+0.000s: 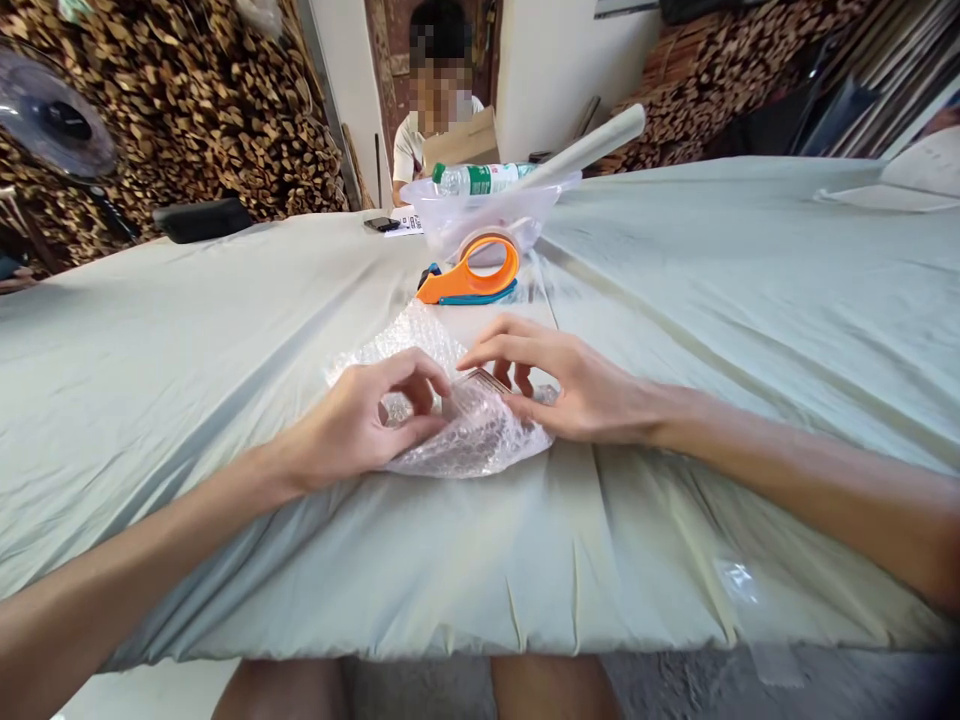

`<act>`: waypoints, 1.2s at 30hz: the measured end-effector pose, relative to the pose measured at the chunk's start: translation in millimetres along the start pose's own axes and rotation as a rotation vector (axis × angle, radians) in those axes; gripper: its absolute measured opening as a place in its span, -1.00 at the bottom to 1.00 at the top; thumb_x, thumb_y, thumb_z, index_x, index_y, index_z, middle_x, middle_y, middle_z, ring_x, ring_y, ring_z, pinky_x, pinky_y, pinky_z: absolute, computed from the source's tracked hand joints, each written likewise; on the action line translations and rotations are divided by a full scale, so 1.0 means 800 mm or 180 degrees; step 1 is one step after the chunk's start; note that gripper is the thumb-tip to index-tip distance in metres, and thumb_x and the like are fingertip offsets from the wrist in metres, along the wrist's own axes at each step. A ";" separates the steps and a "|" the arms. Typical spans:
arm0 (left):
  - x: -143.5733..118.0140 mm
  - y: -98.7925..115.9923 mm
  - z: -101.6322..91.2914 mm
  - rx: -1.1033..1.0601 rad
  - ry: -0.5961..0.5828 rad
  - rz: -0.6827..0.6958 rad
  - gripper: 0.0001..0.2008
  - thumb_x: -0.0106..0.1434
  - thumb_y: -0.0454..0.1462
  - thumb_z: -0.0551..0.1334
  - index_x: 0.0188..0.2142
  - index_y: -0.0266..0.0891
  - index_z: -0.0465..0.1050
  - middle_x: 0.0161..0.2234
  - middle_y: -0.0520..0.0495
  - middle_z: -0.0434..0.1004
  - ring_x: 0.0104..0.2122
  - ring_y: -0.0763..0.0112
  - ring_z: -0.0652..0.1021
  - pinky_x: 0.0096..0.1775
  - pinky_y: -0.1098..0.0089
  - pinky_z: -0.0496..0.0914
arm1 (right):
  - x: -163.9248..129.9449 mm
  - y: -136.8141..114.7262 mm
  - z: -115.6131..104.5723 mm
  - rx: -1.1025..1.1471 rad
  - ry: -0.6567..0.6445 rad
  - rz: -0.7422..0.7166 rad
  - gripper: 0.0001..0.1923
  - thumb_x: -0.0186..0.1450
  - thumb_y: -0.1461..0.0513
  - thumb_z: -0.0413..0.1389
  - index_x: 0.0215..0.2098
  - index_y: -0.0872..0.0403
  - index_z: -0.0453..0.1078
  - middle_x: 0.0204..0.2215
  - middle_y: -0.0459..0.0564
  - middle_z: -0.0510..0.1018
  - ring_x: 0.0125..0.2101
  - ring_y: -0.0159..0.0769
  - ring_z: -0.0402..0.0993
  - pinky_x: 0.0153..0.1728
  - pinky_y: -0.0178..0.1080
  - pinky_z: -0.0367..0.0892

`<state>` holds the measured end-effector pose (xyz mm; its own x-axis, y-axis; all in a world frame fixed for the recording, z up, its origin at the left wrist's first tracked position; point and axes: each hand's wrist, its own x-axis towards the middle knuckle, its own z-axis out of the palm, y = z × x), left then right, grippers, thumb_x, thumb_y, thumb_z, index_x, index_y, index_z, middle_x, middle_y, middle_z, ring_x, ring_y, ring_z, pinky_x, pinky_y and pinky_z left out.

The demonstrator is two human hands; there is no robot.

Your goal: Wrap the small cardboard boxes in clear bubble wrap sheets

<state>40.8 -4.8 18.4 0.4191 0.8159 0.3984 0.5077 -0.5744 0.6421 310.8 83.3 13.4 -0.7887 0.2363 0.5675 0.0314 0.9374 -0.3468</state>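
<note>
A sheet of clear bubble wrap [480, 445] lies on the cloth-covered table in front of me, folded partly over a small flat thing [480, 378]. Only a corner with fine brown lines along its edge shows; its kind I cannot make out. My left hand [382, 410] is closed on the left part of the wrap, thumb and fingers pinching the fold. On the other side, my right hand [544, 375] curls over the corner, with its thumb on the wrap and its fingertips by the flat thing's far edge.
Just beyond the wrap stands an orange tape dispenser [472, 275]. Behind it, a translucent basin [487, 215] holds a plastic bottle [484, 180] and a white roll [585, 145]. A phone [382, 224] and black case [202, 220] lie farther left. A person [409, 150] sits opposite with cardboard.
</note>
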 end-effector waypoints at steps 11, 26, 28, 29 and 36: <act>0.000 -0.016 -0.010 0.1348 -0.0060 0.0569 -0.41 0.43 -0.17 0.38 0.41 -0.09 0.40 0.36 -0.18 0.58 0.35 0.03 0.60 0.36 0.04 0.51 | 0.002 0.007 0.008 -0.0864 0.0287 0.1570 -0.51 0.36 -0.07 0.32 0.04 0.07 0.39 -0.25 0.03 0.64 -0.33 -0.11 0.53 -0.29 -0.17 0.25; -0.002 0.007 -0.017 -0.0187 -0.0418 0.0269 -0.20 0.62 0.22 0.05 -0.56 -0.23 0.55 -0.65 0.02 0.42 -0.65 0.58 0.32 -0.54 0.44 0.19 | 0.004 -0.008 -0.003 -0.0285 -0.0419 0.1281 -0.38 0.43 -0.26 0.22 0.08 0.05 0.33 -0.36 -0.07 0.54 -0.39 -0.17 0.47 -0.28 -0.18 0.23; -0.001 0.010 -0.018 -0.0011 -0.0334 0.0532 -0.25 0.66 0.09 0.08 -0.62 -0.24 0.42 -0.59 0.01 0.46 -0.57 0.56 0.42 -0.46 0.44 0.28 | 0.004 -0.004 -0.002 -0.0612 -0.0374 0.1409 -0.32 0.42 -0.30 0.16 0.11 0.08 0.33 -0.32 -0.01 0.57 -0.37 -0.12 0.48 -0.27 -0.17 0.21; -0.001 0.010 -0.018 0.0155 -0.0307 0.0675 -0.30 0.67 0.01 0.12 -0.61 -0.24 0.41 -0.50 -0.01 0.55 -0.48 0.54 0.50 -0.38 0.44 0.36 | 0.004 -0.002 -0.002 -0.0757 -0.0348 0.1448 -0.30 0.42 -0.31 0.14 0.12 0.09 0.33 -0.31 0.02 0.58 -0.36 -0.11 0.48 -0.28 -0.17 0.19; 0.001 -0.017 -0.007 0.1234 0.0167 0.0656 -0.89 0.55 -0.24 0.28 -0.06 -0.21 0.58 -0.14 -0.05 0.66 -0.25 0.44 0.66 -0.28 0.47 0.52 | -0.004 0.012 -0.002 -0.0914 -0.0343 0.1027 -0.38 0.46 -0.21 0.22 0.16 0.11 0.47 -0.01 0.17 0.67 -0.10 0.06 0.61 -0.12 -0.08 0.34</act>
<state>30.1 3.9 14.0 0.5076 0.6781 0.5315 0.6666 -0.7000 0.2564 314.5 92.1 9.4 -0.7696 0.5146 0.3779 0.4436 0.8567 -0.2632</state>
